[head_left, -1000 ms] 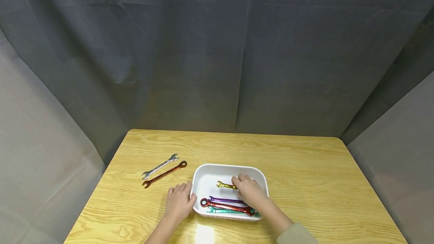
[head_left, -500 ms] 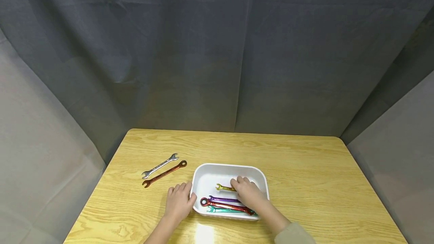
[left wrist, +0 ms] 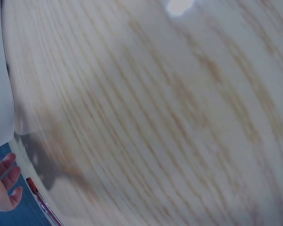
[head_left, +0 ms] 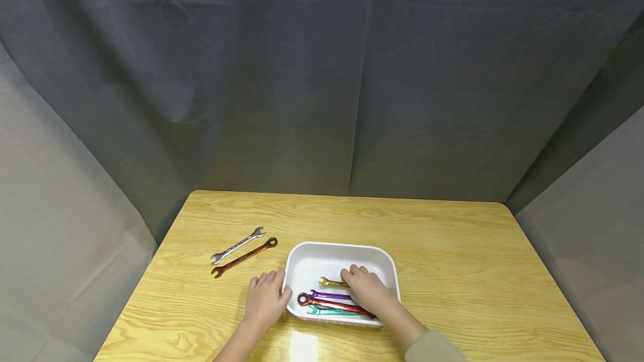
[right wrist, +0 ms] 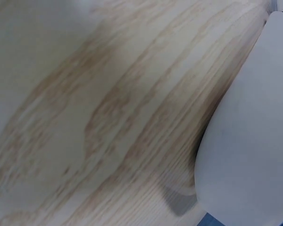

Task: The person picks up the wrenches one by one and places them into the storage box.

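Observation:
A white tray holds several coloured wrenches. My right hand reaches over its right side and pinches a gold wrench, whose right end is hidden under the fingers. Below it lie a purple wrench, a red ratchet wrench and a green wrench, their right ends partly covered by the hand. My left hand rests at the tray's left side, thumb at the rim. In the left wrist view the fingers of that hand are relaxed. The right wrist view shows the tray's outer wall, without the hand.
On the wooden table, left of the tray, a silver open-end wrench and a copper-coloured wrench lie slanted side by side. Grey curtains stand behind the table's back edge and at both sides.
My right hand has drawn the gold wrench slightly left and toward the front of the tray, nearer the purple wrench. My left hand has stayed still.

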Motion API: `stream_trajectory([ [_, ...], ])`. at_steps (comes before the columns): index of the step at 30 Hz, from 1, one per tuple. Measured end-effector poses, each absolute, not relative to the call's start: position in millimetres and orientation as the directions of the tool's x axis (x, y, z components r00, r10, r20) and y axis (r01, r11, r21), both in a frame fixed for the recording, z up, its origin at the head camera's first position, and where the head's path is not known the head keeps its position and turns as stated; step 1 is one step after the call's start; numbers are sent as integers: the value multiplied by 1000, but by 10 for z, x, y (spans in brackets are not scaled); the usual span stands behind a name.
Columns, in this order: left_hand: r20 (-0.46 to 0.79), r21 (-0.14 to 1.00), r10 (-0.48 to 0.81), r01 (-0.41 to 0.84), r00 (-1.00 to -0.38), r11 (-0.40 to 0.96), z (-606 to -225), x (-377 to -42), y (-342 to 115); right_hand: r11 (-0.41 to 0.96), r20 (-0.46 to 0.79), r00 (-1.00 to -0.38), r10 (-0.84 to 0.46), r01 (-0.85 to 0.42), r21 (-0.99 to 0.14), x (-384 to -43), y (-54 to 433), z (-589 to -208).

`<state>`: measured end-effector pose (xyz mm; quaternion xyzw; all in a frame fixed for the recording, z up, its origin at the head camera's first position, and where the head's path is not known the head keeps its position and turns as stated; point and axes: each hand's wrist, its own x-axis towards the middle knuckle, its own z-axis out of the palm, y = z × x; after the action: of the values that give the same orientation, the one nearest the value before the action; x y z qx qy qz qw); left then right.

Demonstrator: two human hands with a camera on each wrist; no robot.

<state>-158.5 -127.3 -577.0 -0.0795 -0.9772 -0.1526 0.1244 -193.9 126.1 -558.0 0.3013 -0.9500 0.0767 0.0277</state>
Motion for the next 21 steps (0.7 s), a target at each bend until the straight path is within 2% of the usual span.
stream_trajectory([
  [12,252,277,120,190,-960,942,-5761,-1583,-1277,813,53,-828,-558,-558,-164,-1925,1228,-5601],
  [21,251,272,122,191,-960,943,-5769,-1592,-1283,792,48,-812,-581,-578,-193,-1934,1224,-5581],
])
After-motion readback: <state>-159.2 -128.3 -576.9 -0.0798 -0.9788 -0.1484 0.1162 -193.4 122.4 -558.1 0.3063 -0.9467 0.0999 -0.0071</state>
